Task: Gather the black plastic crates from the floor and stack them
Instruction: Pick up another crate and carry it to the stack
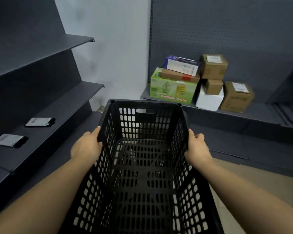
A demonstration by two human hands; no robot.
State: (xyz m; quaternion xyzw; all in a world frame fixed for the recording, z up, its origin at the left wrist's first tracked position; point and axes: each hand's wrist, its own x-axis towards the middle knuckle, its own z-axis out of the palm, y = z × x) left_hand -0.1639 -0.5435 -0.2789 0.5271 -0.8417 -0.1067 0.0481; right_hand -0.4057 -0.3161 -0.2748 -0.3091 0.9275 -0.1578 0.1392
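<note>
We have both hands closed on one black plastic crate (142, 166): our left hand (85, 146) clasps the upper edge of its left wall, our right hand (197, 146) the upper edge of its right wall, fingers curled over the rims. The crate is open side up between our forearms, its perforated walls and floor showing, the far end tilted up toward the corner of the room; whether its near end rests on anything is out of view. To the left, dark shelves (46, 105) carry two flat packets (40, 122). Ahead on the right, a low shelf (254, 114) against pegboard holds a green carton (172, 90), brown cardboard boxes (213, 66) and a white box (209, 100).
</note>
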